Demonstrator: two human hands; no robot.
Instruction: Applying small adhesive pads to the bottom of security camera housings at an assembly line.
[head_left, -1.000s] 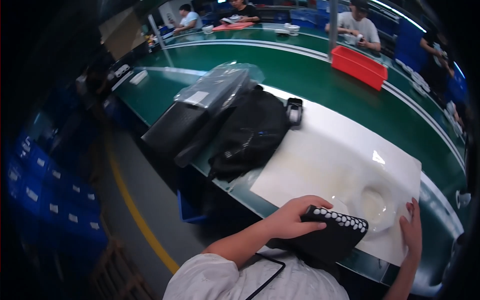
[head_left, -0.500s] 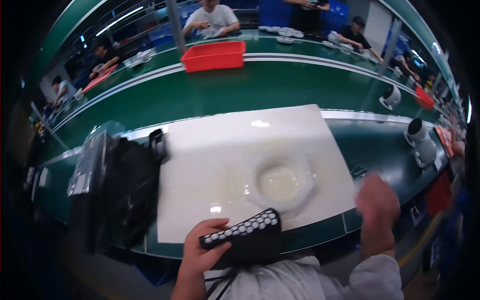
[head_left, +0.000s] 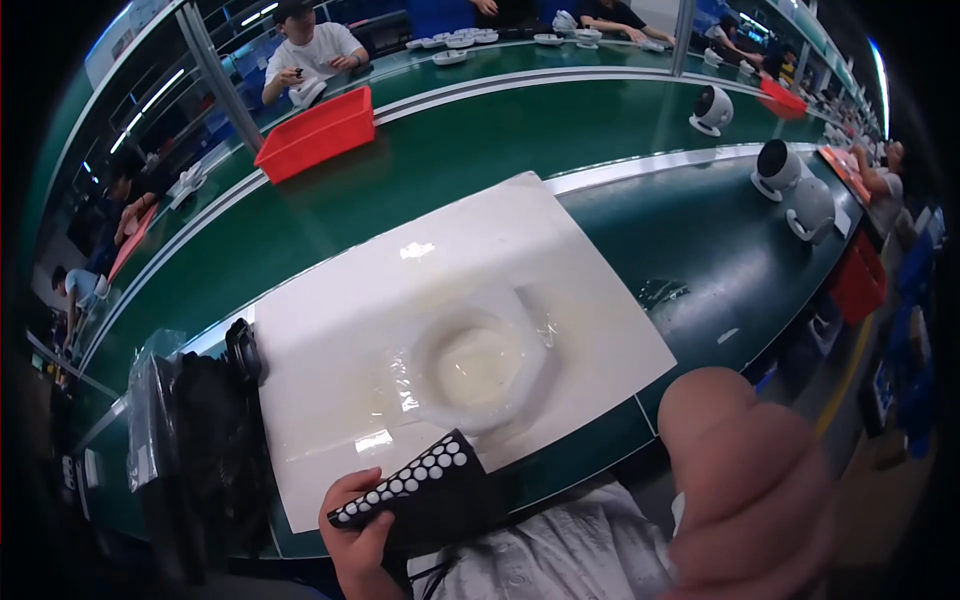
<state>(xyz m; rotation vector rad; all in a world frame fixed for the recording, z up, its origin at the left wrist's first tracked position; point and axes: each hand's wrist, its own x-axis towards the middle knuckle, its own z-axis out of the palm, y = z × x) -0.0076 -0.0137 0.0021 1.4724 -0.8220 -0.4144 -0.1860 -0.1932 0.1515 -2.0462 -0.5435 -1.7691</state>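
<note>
My left hand (head_left: 355,520) grips a black sheet with white round dots (head_left: 430,468) by its left end, thumb in front and fingers behind. The dots sit in staggered rows, and the dark part of the sheet hangs down in front of my shirt. Just beyond it, a thick white ring-shaped holder (head_left: 432,352) with an angular outer edge is fixed to a white board (head_left: 330,310) with clear tape. My right hand (head_left: 750,490) is raised close at the lower right, large and blurred. Its fingers look curled in; anything inside them is hidden.
Black items in clear plastic bags (head_left: 200,440) lie left of the board. White camera-like devices with dark fronts (head_left: 778,165) stand at the right on the green table (head_left: 680,240). A red bin (head_left: 318,135) sits across the conveyor, where other people work.
My right hand has risen from beside the board's right edge toward me. The view has turned right, so the board appears farther left and tilted. My left hand still holds the dotted sheet.
</note>
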